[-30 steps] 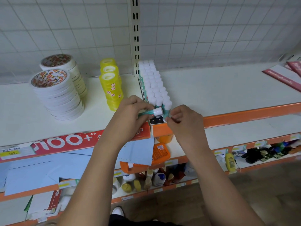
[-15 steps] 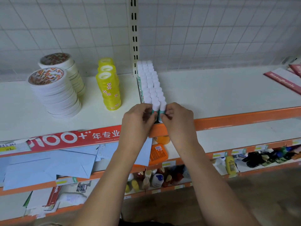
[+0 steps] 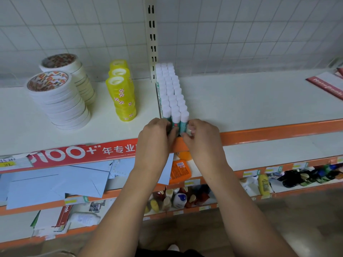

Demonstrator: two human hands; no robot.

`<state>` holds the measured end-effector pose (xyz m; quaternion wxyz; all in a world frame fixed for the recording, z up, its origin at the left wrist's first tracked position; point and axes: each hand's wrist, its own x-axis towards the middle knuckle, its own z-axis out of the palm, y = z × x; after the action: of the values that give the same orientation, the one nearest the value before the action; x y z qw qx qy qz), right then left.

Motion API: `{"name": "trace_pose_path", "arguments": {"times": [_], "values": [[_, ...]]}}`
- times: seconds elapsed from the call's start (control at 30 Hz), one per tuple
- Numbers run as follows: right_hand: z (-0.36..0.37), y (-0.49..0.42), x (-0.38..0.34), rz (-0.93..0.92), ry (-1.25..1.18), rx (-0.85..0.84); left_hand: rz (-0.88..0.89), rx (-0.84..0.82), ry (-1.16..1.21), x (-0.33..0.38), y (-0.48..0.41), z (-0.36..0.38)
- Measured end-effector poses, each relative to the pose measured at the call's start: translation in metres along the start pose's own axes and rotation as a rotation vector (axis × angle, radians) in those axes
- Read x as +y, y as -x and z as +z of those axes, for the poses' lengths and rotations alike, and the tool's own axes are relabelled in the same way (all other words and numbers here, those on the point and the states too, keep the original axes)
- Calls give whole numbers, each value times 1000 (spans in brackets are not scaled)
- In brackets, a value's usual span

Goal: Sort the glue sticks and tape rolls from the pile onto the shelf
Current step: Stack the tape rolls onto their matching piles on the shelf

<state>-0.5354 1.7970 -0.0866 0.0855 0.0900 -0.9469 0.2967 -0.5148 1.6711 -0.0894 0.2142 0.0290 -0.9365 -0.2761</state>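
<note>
Near-edge glue sticks (image 3: 180, 121), pinched between left hand (image 3: 156, 139) and right hand (image 3: 202, 138), should seat upright, flush against the far rows (image 3: 170, 86).

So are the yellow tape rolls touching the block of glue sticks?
Apart. The head view shows bare white shelf between the yellow tape rolls and the glue sticks.

Open shelf (image 3: 250, 101) lies right of the glue sticks (image 3: 171, 93); yellow tape rolls (image 3: 123, 97) stand left.
</note>
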Motion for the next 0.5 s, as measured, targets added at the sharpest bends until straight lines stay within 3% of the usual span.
{"name": "trace_pose_path", "arguments": {"times": [0.13, 0.33, 0.5], "values": [[-5, 20, -6, -7, -11, 89, 76, 54, -142, -8, 5, -14], [3, 28, -50, -115, 54, -136, 147, 17, -246, -41, 11, -55], [41, 26, -122, -315, 91, -258, 30, 22, -324, -101, 33, -117]]}}
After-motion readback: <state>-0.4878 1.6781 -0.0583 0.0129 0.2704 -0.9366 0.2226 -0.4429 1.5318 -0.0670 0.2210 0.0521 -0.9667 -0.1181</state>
